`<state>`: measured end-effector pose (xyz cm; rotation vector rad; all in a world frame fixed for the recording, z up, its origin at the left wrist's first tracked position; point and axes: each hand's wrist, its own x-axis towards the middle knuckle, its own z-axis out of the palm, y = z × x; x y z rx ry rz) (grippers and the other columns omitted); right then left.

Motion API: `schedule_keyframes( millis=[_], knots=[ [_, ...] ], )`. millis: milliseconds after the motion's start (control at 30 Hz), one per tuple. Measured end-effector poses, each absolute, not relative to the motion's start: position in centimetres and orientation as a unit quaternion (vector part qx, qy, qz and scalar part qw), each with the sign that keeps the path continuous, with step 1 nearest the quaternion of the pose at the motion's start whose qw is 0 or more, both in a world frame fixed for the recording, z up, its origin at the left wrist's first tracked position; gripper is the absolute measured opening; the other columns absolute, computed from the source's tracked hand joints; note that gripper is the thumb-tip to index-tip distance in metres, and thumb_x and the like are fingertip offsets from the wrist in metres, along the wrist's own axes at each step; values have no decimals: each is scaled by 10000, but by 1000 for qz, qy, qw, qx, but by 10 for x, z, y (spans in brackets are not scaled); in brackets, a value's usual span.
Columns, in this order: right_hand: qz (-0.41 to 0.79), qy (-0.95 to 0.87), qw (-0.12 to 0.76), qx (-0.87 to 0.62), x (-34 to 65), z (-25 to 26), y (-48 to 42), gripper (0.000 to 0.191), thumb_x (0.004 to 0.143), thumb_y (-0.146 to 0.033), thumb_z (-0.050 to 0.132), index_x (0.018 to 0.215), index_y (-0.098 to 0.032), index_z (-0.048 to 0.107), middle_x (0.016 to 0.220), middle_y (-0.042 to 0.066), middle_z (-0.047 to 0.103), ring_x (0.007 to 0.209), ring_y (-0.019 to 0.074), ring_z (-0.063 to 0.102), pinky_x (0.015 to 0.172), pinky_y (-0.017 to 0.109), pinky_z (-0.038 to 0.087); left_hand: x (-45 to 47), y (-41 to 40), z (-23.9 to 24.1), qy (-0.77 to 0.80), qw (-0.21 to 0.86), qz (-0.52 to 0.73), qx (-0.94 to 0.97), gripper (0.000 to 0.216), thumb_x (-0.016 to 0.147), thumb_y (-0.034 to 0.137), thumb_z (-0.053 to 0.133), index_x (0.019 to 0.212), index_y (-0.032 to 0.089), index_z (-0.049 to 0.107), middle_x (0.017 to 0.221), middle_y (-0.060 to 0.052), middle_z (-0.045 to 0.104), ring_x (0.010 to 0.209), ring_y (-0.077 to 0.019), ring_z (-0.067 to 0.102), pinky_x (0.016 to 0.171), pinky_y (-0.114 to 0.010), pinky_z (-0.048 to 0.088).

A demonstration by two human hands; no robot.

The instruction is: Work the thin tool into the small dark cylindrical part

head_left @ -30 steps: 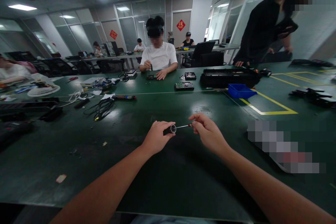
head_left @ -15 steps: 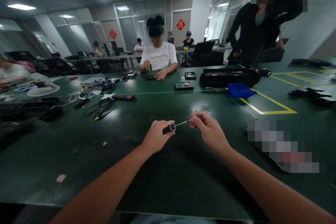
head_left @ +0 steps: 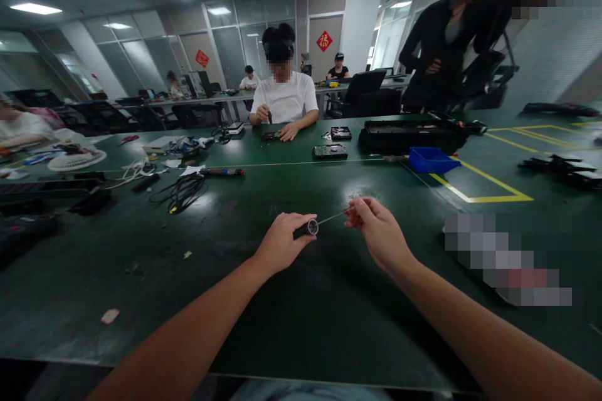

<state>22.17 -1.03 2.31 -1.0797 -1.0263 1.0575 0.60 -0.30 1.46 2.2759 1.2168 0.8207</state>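
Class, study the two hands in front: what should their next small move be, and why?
Perhaps the right hand should tilt the slim tool into line with the dark cylinder, because the tool slants towards the cylinder's ringed opening while the left hand grips the cylinder. Whether the tip is inside, I cannot tell.

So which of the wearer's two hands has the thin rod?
The right hand: its fingertips pinch one end of the thin rod. The left hand instead grips the dark tube with the pale rim.
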Motion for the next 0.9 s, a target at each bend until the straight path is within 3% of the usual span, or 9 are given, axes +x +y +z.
schedule_keyframes(
  millis=[567, 667, 800, 900],
  knots=[
    [385, -544, 563, -488, 220, 29, -19, 250, 908, -445, 555, 921, -202, 610, 794, 28, 641, 717, 178, 615, 724, 359, 505, 6, -1, 11, 442, 220, 313, 812, 443, 841, 238, 734, 1266, 285, 618, 1160, -17, 670, 1075, -220, 580, 973, -382, 429],
    [344, -574, 542, -509, 221, 34, -21, 277, 916, -469, 544, 895, -203, 618, 757, 26, 653, 697, 178, 623, 695, 345, 493, 6, -1, 11, 443, 220, 308, 812, 439, 840, 231, 732, 1263, 281, 623, 1172, -23, 667, 1091, -225, 575, 984, -386, 425],
    [261, -622, 466, -572, 224, 42, -26, 337, 862, -514, 620, 715, -213, 589, 588, -2, 607, 538, 158, 553, 553, 309, 415, 6, -2, 13, 447, 222, 308, 810, 429, 846, 234, 726, 1260, 289, 626, 1165, -18, 668, 1080, -223, 577, 991, -395, 424],
    [240, -658, 468, -540, 225, 42, -30, 248, 876, -458, 614, 848, -213, 633, 692, 21, 664, 622, 183, 613, 579, 312, 441, 6, -2, 13, 450, 222, 306, 809, 431, 848, 226, 723, 1264, 285, 623, 1171, -21, 665, 1087, -221, 575, 1003, -405, 424]
  ],
)
